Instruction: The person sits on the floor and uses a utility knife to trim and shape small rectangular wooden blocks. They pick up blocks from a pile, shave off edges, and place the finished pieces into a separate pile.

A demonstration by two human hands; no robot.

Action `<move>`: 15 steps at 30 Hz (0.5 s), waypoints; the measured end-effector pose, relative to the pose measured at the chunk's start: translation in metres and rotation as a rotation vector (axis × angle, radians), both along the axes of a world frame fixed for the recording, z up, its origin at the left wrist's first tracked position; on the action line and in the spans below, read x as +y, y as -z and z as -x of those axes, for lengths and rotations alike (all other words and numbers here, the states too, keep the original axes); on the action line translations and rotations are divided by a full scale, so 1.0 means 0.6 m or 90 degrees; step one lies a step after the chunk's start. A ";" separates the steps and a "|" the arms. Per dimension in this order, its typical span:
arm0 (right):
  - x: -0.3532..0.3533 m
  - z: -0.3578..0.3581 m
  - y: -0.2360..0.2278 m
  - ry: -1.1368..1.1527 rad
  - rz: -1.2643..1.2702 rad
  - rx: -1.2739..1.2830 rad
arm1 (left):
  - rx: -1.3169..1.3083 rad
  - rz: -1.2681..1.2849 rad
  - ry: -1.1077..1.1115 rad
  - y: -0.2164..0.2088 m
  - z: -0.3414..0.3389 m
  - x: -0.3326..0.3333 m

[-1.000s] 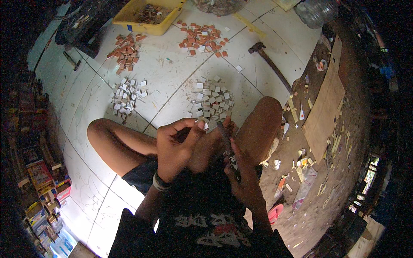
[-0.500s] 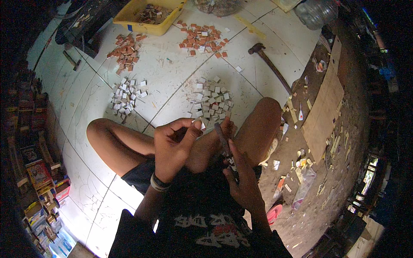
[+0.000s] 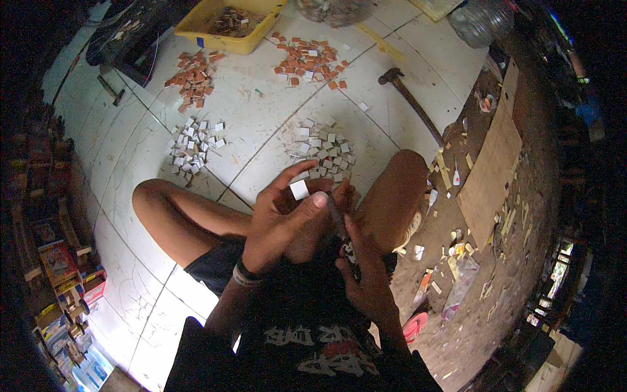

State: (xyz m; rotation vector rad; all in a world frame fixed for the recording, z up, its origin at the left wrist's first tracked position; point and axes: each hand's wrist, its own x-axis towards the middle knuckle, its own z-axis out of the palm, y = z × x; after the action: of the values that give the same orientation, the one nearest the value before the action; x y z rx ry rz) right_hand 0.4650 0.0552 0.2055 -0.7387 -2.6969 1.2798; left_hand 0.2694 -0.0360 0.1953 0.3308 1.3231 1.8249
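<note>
My left hand [image 3: 277, 222] holds a small white square tile piece [image 3: 299, 189] in its curled fingers. Its white face is turned up, and the thumb reaches past it toward the tool. In my right hand [image 3: 369, 268] is a narrow, dark metal hand tool [image 3: 338, 215] with a patterned black and pale handle; its exact kind is unclear. The two hands are close together above my crossed legs. Just beyond them on the floor lies a heap of small white tile pieces [image 3: 330, 149], partly hidden by my left fingers. A second white heap [image 3: 196, 144] lies to the left.
Two orange-brown heaps [image 3: 192, 78] [image 3: 307, 59] lie farther off, near a yellow tub [image 3: 228, 42]. A hammer [image 3: 411, 101] rests at the right. Cardboard [image 3: 493, 186] and scraps litter the brown ground, and stacked small goods [image 3: 59, 261] stand at the left.
My left hand has shifted slightly right and rotated, its thumb now nearer the tool and the tile's white face more visible. My right hand has barely moved, still gripping the tool.
</note>
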 end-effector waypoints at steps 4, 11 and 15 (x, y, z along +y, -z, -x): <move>0.003 -0.010 -0.002 0.014 0.168 -0.023 | -0.136 -0.068 0.069 0.015 0.000 0.002; 0.001 -0.040 -0.011 0.077 0.556 -0.072 | -0.193 -0.032 0.107 0.019 -0.005 -0.008; -0.009 -0.045 0.002 0.113 0.774 0.004 | -0.162 0.013 0.102 0.011 -0.005 -0.006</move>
State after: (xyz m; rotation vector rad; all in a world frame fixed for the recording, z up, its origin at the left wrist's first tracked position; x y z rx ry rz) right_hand 0.4922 0.0499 0.2044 -0.9452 -1.5117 2.7610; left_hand 0.2724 -0.0393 0.1887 0.1803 1.1068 1.6573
